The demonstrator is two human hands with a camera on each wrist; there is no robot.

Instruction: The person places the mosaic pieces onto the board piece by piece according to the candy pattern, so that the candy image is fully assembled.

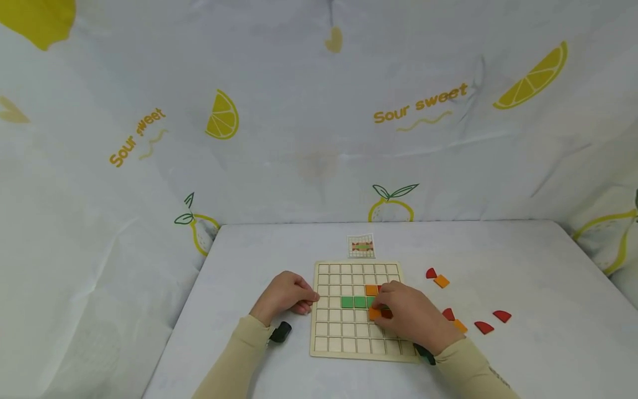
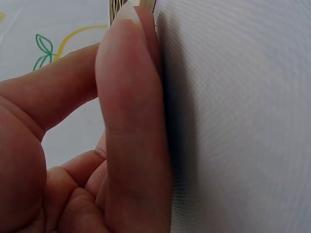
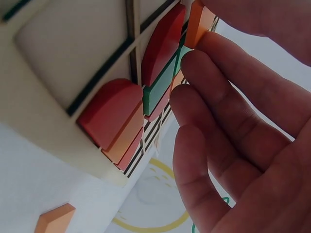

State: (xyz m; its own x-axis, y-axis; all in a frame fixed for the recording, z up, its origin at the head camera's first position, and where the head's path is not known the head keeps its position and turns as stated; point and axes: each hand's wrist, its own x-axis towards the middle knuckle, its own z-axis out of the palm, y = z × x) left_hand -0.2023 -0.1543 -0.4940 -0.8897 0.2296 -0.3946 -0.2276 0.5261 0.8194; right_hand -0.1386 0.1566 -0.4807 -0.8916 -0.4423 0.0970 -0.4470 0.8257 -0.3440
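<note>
A pale wooden grid board [image 1: 335,343] lies on the white-covered table. My left hand [image 1: 286,293] pinches its left edge between thumb and finger; that fingertip contact fills the top of the left wrist view. Over the board's right half, my right hand [image 1: 411,310] pinches an orange square tile [image 3: 197,24] between thumb and index finger, right at the grid. Several green square tiles [image 1: 353,302] form a row in the middle cells. Above that row sits another orange tile [image 1: 371,290]. Red quarter-round tiles [image 3: 114,111] fill cells beside the row, partly hidden by my right hand in the head view.
Behind the board lies a small pattern card [image 1: 361,246] with a coloured design on a grid. Loose red quarter-round tiles [image 1: 484,327] and orange squares [image 1: 441,281] are scattered right of the board. A white lemon-print cloth [image 1: 309,166] hangs behind the table.
</note>
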